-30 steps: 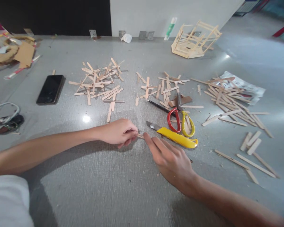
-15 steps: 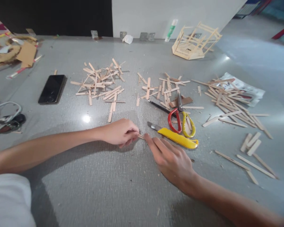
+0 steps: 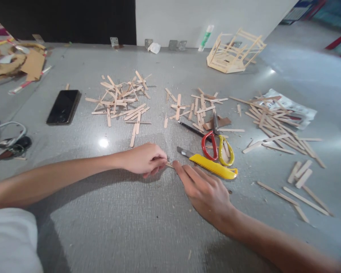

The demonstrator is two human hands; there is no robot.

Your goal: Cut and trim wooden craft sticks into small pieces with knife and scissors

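Note:
My left hand (image 3: 146, 159) is closed in a pinch on one end of a small wooden stick (image 3: 169, 164), low over the grey table. From the other side, the fingertips of my right hand (image 3: 204, 187) press together on the stick's right end. Most of the stick is hidden by my fingers. Just beyond my right hand lies a yellow utility knife (image 3: 213, 165) with its blade out, pointing left. Behind the knife are scissors (image 3: 216, 140) with one red and one yellow handle, and a black pen (image 3: 191, 129).
Cut wooden sticks (image 3: 122, 96) lie in a heap at centre left; longer sticks (image 3: 278, 121) lie on the right by a plastic packet (image 3: 305, 110). A phone (image 3: 63, 107) is at left. A stick-built frame (image 3: 233, 57) and a glue tube (image 3: 206, 38) stand at the back.

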